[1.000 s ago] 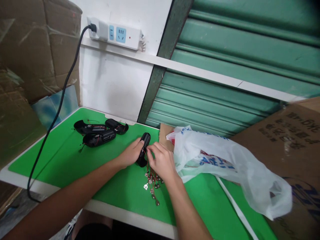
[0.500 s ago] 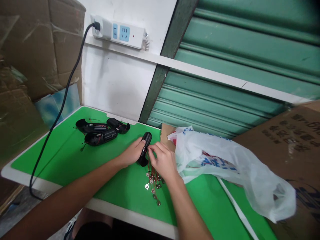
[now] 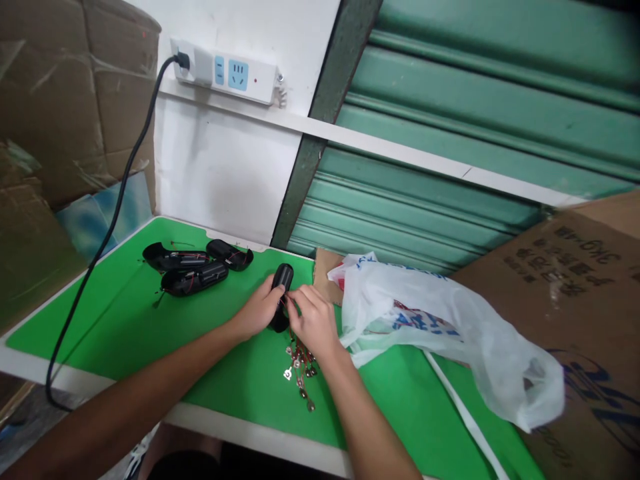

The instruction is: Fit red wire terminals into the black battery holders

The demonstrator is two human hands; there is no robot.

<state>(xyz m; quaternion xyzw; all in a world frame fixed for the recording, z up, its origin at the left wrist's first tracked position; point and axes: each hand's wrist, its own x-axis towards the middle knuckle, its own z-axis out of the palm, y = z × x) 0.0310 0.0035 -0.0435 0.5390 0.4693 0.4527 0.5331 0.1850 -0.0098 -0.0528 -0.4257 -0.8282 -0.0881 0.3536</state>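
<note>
My left hand (image 3: 261, 308) is closed around a black plastic casing (image 3: 283, 276), its thumb pressed on the casing's open inner side. The casing lies lengthwise away from me, just over the green tabletop (image 3: 220, 373). At its middle, my right hand (image 3: 313, 318) pinches a thin red wire (image 3: 285, 301) between thumb and forefinger. Below the right hand lies a bunch of red wires with small metal contacts (image 3: 300, 373). Whether the pinched wire belongs to that bunch is hard to see.
Several similar black casings (image 3: 195, 279) with wires lie at the back left. A white plastic bag (image 3: 425, 313) rests on the right, beside a large cardboard box (image 3: 575, 293). A black cable (image 3: 115, 207) hangs from the wall power strip (image 3: 245, 75) across the table's left side.
The whole view has shifted slightly, so things appear a little further left. My right fingers have moved closer in to the casing; the left hand keeps its hold.
</note>
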